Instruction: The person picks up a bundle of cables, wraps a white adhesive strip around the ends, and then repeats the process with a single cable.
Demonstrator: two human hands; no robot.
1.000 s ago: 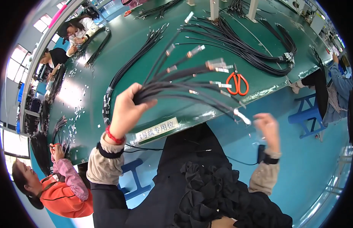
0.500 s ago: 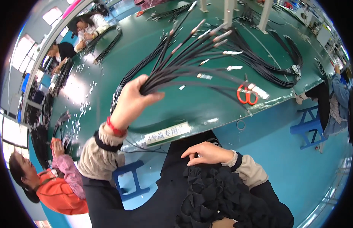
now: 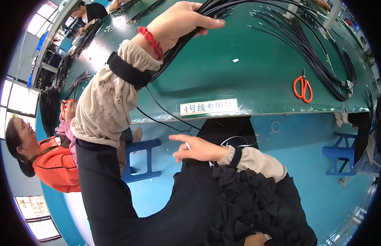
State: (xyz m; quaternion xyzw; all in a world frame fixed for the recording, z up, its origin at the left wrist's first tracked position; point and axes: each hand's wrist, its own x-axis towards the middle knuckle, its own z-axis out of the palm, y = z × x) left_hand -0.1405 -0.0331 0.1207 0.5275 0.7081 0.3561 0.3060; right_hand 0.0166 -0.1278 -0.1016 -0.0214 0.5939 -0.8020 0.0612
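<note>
Black cable bundle [image 3: 213, 9], its smooth, thin strands bending in a loose arc, is gripped in a worker's left hand [image 3: 176, 22] over a workroom surface. Nearest the camera, black ruffled fabric [image 3: 248, 197] covers the worker's front; puffy beige sleeve covers [image 3: 104, 102] are cinched with black bands, and a glossy red bead bracelet [image 3: 150, 41] circles the left wrist. The right hand [image 3: 200, 149] is held low before the body, index finger extended, the others curled; whether they pinch the small white sliver beside them cannot be told. Beyond, the smooth green surface [image 3: 223, 82] bears a white rectangular label, orange-handled scissors [image 3: 302, 82] and a curved heap of black cables [image 3: 317, 57]. Blue stools stand on blue flooring [image 3: 297, 143]; a co-worker in an orange garment [image 3: 55, 164] sits at left. The left fingers wrap the bundle, strands running out past both sides of the fist.
</note>
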